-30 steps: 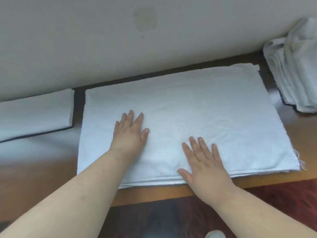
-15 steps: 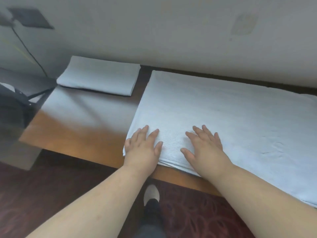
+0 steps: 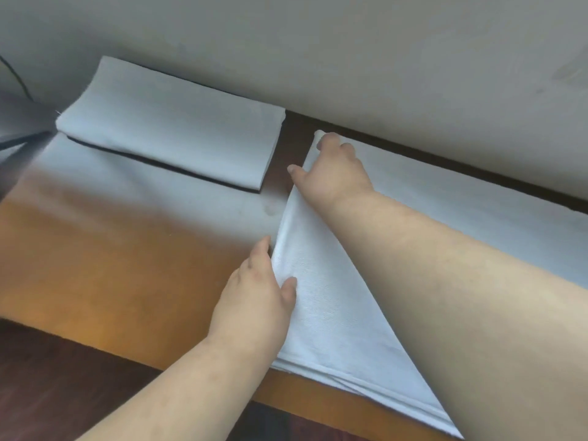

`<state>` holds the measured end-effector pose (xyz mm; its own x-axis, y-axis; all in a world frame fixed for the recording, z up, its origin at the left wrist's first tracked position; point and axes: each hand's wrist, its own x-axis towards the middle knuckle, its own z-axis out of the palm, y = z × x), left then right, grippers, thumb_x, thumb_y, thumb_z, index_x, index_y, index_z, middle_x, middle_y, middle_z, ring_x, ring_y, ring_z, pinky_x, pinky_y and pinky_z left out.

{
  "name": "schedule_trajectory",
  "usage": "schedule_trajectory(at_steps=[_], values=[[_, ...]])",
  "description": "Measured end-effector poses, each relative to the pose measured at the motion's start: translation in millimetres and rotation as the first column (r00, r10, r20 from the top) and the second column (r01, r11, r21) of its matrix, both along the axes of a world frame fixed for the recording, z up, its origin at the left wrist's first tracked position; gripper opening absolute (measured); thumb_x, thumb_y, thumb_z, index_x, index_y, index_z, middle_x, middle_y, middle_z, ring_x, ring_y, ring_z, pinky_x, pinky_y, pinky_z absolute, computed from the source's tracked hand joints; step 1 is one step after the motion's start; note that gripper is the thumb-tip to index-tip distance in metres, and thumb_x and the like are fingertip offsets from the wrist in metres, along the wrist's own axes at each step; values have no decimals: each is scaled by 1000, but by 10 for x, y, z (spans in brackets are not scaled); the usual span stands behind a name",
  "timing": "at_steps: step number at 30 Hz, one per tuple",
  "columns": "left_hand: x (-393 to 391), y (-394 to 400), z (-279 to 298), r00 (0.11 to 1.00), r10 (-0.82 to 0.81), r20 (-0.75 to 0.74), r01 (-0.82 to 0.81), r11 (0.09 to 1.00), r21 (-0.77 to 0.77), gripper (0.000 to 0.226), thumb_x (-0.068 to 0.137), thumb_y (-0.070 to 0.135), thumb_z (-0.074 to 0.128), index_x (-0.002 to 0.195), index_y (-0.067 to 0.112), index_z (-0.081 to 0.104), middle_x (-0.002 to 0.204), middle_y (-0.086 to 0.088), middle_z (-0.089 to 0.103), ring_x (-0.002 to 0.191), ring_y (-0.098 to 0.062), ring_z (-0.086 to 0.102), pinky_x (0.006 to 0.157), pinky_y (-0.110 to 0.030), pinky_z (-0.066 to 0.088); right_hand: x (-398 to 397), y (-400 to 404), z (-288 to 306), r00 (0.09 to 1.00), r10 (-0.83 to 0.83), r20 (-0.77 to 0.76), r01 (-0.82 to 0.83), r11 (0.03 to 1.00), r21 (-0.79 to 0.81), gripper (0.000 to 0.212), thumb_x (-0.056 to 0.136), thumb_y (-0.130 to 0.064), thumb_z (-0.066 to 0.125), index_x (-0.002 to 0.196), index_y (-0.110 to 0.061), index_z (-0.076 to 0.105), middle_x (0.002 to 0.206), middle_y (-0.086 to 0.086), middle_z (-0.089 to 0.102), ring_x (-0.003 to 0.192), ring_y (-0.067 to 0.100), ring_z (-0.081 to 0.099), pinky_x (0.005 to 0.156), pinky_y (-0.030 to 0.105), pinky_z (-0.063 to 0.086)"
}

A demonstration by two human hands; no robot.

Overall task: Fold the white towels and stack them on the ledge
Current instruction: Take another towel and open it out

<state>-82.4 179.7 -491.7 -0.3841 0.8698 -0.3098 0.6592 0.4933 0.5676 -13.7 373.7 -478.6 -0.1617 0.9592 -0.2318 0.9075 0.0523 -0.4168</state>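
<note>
A large white towel (image 3: 331, 313), folded in layers, lies flat on the wooden ledge (image 3: 95, 265) and runs off to the right. My left hand (image 3: 257, 300) holds its left edge near the front, thumb on top of the cloth and fingers along the edge. Across the towel, my right hand (image 3: 331, 170) reaches the far left corner with fingers curled over it, and the corner tip stands slightly raised. My right forearm hides much of the towel's middle. A smaller folded white towel (image 3: 171, 138) sits at the back left against the wall.
The grey wall (image 3: 350, 58) rises straight behind the ledge. A dark object and a cable (image 3: 16, 84) sit at the far left. Bare wood lies between the two towels and in front of the folded one. Dark red floor (image 3: 63, 393) shows below the front edge.
Both hands have left the towel's top surface, where they pressed flat. The left now holds the left edge and the right has gone to the far left corner. The view shifted left.
</note>
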Motion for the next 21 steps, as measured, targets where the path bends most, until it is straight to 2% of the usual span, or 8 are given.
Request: schedule_trajectory(at_steps=[4,6,8,10,11,15,18,21], values=[[-125,106,25,997,-78,2,78,990,-119,38,88,50,56,118,30,47,105,9,57,91,-14,58,75,-34,51,-170,177,-116,988,-88,127,92,995,-30,80,76,-58,72,132,-13,35,128,8,51,115,33,56,76,37,39],[-163,134,50,993,-117,4,116,981,-152,28,87,54,55,97,29,46,92,9,54,81,-15,57,67,-36,50,-198,196,-147,985,-93,148,96,995,-11,75,79,-56,70,130,-10,39,127,9,52,114,33,57,76,36,38],[-158,116,82,985,-175,-11,171,973,-154,30,87,55,53,87,29,38,88,9,47,78,-15,52,62,-33,45,-196,196,-146,987,-71,146,75,997,-21,58,83,-50,65,121,-12,47,119,7,58,105,31,59,70,29,35],[-113,68,116,977,-215,-6,212,967,-140,26,88,49,51,87,31,33,89,11,42,75,-11,50,58,-29,41,-175,171,-132,986,-34,163,42,998,-44,34,84,-46,63,96,-16,51,91,0,60,81,27,57,55,25,31],[-85,45,128,977,-210,25,211,969,-128,22,88,45,50,89,32,32,91,12,42,73,-8,50,55,-28,40,-169,153,-119,984,-18,179,29,998,-60,32,84,-46,62,84,-17,49,79,-2,55,72,25,52,49,25,26],[18,-4,148,967,-176,183,194,977,-84,20,87,40,49,100,40,33,96,15,48,72,-6,54,55,-28,45,-155,150,-15,984,35,174,-6,986,-166,31,89,-34,60,70,-16,43,70,0,47,73,25,50,52,26,31],[116,49,213,918,-129,375,158,986,-49,13,83,43,46,95,46,41,81,18,56,60,-1,54,47,-22,38,0,124,114,997,-80,-17,75,982,-173,24,88,-26,56,71,-12,47,70,3,53,71,27,54,53,27,34],[279,186,339,815,-19,579,65,996,-59,8,81,35,49,84,43,50,64,18,57,48,-2,49,44,-19,40,249,12,222,921,-240,-306,196,966,-169,12,85,-23,54,90,-13,58,78,9,65,76,31,66,61,32,52]])
